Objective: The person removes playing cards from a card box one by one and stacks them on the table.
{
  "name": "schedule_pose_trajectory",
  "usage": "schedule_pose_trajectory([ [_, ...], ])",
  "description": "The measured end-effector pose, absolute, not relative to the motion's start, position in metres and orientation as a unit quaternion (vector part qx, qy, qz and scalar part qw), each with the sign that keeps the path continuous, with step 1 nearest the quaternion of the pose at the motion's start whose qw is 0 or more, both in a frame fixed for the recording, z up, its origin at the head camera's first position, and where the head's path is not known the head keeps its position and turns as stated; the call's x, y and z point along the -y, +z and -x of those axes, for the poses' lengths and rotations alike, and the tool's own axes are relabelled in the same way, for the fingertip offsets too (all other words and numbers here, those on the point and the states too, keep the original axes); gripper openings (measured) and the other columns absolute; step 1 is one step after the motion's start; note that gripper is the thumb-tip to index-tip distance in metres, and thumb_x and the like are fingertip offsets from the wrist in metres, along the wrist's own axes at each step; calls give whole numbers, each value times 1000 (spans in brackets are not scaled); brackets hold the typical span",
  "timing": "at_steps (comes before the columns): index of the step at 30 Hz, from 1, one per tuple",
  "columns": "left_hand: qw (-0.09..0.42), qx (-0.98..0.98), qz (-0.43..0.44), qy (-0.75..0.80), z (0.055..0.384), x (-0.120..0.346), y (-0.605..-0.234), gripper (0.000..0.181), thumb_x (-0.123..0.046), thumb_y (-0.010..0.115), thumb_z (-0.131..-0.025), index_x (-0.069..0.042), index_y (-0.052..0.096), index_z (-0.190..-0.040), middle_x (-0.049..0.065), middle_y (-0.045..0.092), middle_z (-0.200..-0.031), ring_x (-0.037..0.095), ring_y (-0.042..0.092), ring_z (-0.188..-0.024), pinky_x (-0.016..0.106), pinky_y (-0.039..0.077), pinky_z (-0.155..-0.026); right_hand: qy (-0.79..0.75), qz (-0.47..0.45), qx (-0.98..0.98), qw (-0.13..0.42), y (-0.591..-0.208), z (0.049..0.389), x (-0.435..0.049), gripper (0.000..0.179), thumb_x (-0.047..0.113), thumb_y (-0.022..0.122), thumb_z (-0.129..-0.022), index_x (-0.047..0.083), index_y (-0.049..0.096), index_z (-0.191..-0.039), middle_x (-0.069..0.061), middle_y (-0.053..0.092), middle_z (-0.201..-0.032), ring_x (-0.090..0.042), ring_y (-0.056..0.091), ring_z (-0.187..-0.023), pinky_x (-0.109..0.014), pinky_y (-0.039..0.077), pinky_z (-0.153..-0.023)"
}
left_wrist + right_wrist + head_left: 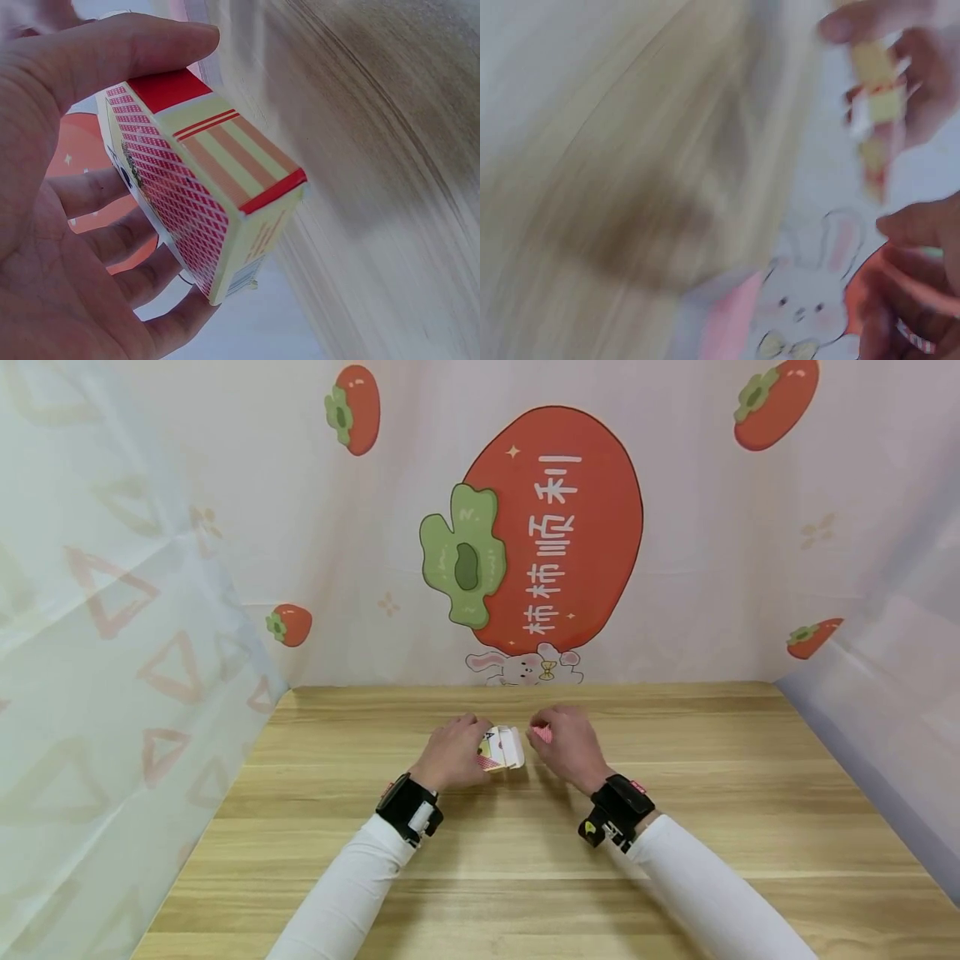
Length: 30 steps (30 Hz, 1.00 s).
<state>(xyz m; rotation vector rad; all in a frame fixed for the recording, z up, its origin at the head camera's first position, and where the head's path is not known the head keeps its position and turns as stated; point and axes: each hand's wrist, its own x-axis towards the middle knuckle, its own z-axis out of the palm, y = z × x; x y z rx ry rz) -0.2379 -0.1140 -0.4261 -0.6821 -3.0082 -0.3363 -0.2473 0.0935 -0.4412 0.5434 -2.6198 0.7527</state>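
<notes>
My left hand (452, 753) grips a playing-card box (501, 750) above the table. In the left wrist view the thumb lies along the box's (225, 154) striped narrow side and the fingers support its far face; red lattice print covers the near face. The white flap end stands open toward my right hand (570, 747). Between that hand's curled fingertips are playing cards (542, 733) with a red-and-white patterned back, mostly covered by the fingers. A small gap separates them from the box. The right wrist view is blurred, with the right hand (922, 255) at its edge.
A wood-grain table (510, 885) extends under both hands. Behind it hangs a pale curtain (697, 577) printed with persimmons and a rabbit, and more cloth closes off the left and right sides.
</notes>
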Motion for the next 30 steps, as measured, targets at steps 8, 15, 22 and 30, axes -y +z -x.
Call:
schedule_pose_trajectory([
  [8,23,967,232,-99,238,113,-425,69,-34,76,-61,-14,53,-123,3,52,-108,21,49,-95,37,41,-75,272,-273,914,129,-428,237,-80,5,18,67,-81,17,69,-85,11,58,-80,-8,49,-74,-27,39,-68],
  [15,22,965,242,-99,238,112,-426,67,-33,76,-61,-14,54,-122,2,53,-107,20,49,-95,36,42,-75,258,-269,922,106,-431,238,-79,4,23,69,-79,19,70,-81,15,55,-72,-4,49,-70,-25,39,-69],
  [22,22,962,254,-96,239,109,-427,67,-33,76,-61,-14,54,-121,2,52,-107,19,49,-94,34,41,-76,306,-242,920,38,-434,240,-77,5,25,68,-80,20,67,-79,12,56,-69,-7,52,-64,-24,42,-57],
  [30,27,960,260,-102,238,105,-425,68,-33,76,-59,-15,53,-121,1,52,-106,19,47,-92,33,40,-74,319,-178,931,12,-439,243,-76,16,30,68,-81,20,60,-70,7,54,-61,-13,49,-54,-27,39,-49],
])
